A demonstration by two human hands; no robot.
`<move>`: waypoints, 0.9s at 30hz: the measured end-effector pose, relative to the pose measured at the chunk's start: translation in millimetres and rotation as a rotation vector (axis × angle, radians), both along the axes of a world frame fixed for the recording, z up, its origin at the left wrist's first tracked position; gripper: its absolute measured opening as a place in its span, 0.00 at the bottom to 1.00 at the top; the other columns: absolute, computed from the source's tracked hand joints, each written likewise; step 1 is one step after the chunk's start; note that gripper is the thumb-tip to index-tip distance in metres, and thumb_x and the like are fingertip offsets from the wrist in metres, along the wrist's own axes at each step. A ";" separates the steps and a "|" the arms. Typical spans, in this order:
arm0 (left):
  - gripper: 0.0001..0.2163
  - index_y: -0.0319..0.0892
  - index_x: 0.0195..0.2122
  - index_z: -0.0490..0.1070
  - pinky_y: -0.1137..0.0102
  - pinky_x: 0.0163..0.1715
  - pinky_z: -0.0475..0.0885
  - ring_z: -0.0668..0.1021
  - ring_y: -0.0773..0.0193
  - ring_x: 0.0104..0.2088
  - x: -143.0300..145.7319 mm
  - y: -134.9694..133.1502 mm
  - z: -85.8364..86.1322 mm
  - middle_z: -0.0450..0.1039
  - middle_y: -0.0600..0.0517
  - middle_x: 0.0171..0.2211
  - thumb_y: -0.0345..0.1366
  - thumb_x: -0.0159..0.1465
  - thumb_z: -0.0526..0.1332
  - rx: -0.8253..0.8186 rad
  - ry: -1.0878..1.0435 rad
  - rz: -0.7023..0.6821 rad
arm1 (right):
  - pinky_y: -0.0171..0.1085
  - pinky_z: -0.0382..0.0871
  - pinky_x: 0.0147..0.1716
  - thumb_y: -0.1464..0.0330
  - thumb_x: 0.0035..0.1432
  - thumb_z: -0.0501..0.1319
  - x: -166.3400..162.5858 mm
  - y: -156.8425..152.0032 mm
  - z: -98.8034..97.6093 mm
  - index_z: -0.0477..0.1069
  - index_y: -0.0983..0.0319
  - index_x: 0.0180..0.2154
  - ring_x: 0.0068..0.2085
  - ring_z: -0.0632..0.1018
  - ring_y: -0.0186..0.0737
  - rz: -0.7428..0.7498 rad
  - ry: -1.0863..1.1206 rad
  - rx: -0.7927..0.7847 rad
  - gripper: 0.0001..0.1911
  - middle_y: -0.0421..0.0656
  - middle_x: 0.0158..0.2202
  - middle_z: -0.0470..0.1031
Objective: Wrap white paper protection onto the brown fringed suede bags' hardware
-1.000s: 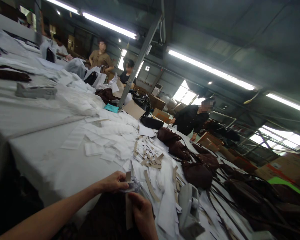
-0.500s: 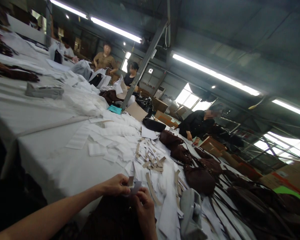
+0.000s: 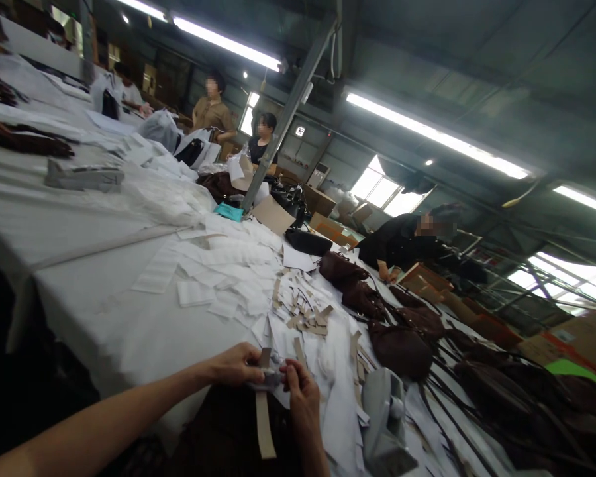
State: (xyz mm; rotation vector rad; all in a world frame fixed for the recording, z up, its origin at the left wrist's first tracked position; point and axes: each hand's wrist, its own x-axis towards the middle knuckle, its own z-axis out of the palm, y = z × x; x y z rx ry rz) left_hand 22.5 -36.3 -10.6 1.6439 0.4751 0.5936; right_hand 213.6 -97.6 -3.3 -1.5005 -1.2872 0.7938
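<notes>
My left hand (image 3: 234, 365) and my right hand (image 3: 302, 391) meet at the near edge of the white table (image 3: 79, 225), both pinched on a small pale scrap (image 3: 269, 378). A long tan strip (image 3: 263, 414) hangs down from between them, over a dark brown bag (image 3: 218, 437) lying in front of me. Loose tan strips (image 3: 302, 317) and white paper pieces (image 3: 218, 278) lie just beyond my fingers.
A grey tool (image 3: 383, 424) stands to the right of my hands, another grey tool (image 3: 82, 177) lies far left. Dark brown bags (image 3: 397, 344) with straps fill the right side. A person in black (image 3: 402, 242) bends over the table; two more people (image 3: 212, 112) stand at the back.
My right hand has risen to meet the left at the scrap, and the tan strip now hangs straight down between them. The person in black has leaned further right.
</notes>
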 end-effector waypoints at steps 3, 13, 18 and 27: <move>0.06 0.38 0.27 0.73 0.75 0.21 0.56 0.63 0.70 0.22 1.0 2.9 -4.1 0.63 0.58 0.21 0.36 0.53 0.61 -0.014 0.009 -0.042 | 0.36 0.69 0.32 0.56 0.51 0.64 0.3 -2.9 8.0 0.77 0.62 0.41 0.33 0.77 0.43 0.113 -0.002 -0.020 0.20 0.46 0.35 0.80; 0.15 0.38 0.35 0.74 0.78 0.15 0.55 0.63 0.72 0.18 -2.1 9.2 -15.9 0.63 0.58 0.21 0.46 0.57 0.62 -0.075 0.061 -0.130 | 0.35 0.64 0.33 0.65 0.57 0.57 -28.7 0.5 7.0 0.69 0.59 0.30 0.31 0.74 0.38 0.108 -0.249 0.040 0.06 0.38 0.27 0.75; 0.16 0.37 0.32 0.72 0.79 0.13 0.55 0.61 0.73 0.16 -2.9 10.9 -13.3 0.61 0.59 0.18 0.48 0.55 0.63 -0.111 0.077 -0.135 | 0.34 0.63 0.32 0.63 0.59 0.53 -28.9 2.4 7.0 0.67 0.59 0.32 0.30 0.74 0.38 0.102 -0.273 0.017 0.08 0.38 0.27 0.74; 0.15 0.38 0.29 0.71 0.78 0.12 0.56 0.63 0.73 0.15 -2.8 12.9 -13.3 0.62 0.58 0.18 0.47 0.54 0.64 -0.164 0.073 -0.124 | 0.35 0.65 0.30 0.61 0.58 0.55 -30.4 7.9 0.1 0.69 0.60 0.33 0.29 0.76 0.40 0.057 -0.279 -0.003 0.10 0.40 0.27 0.77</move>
